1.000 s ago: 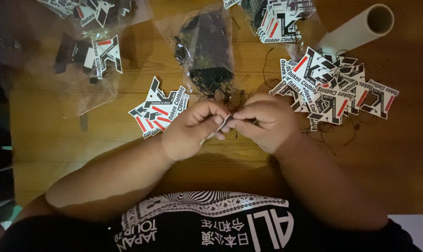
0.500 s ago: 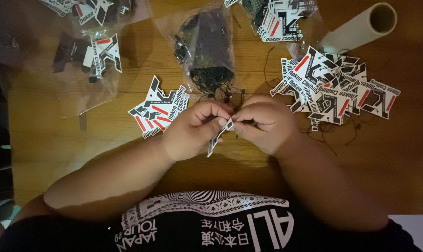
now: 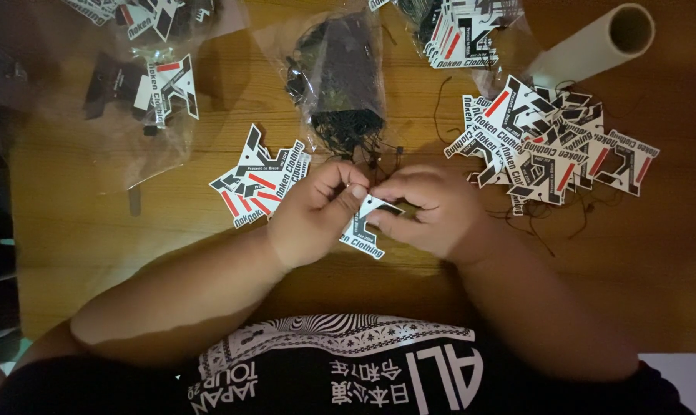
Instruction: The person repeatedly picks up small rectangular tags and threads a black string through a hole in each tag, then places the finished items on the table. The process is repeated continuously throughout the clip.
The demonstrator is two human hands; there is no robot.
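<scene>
**Inspector:** Black shirt fabric (image 3: 340, 376) with white lettering fills the nearest edge of the view, both bare forearms running out from it over the wooden table (image 3: 79, 223).

**Recorder:** State of the hands?

**Inspector:** Left hand (image 3: 313, 215) is curled nearly closed, thumb and forefinger pinched on the upper edge of one die-cut card tag (image 3: 365, 230), white with black and red print. Right hand (image 3: 425, 209) is likewise almost closed, fingertips meeting the left's at the same top edge of that tag. Whether a cord is pinched there too, I cannot tell.

**Recorder:** Position of the tag?

**Inspector:** Held between the two hands at mid-table, tilted, its lower half hanging below the knuckles, just above the wood.

**Recorder:** Surroundings?

**Inspector:** Just left of the left hand, a small fanned stack of tags (image 3: 259, 184) lies flat. Right of the right hand, a larger loose heap of tags (image 3: 548, 150) with thin dark cords trailing from it. Beyond the hands, a clear bag of black cords (image 3: 340, 84), some strands spilling toward the fingers. Farther left, a plastic bag with tags (image 3: 152, 92). At the far edge, another bagged pile of tags (image 3: 463, 27) and, far right, a pale cardboard tube (image 3: 594, 50) lying on its side.
</scene>
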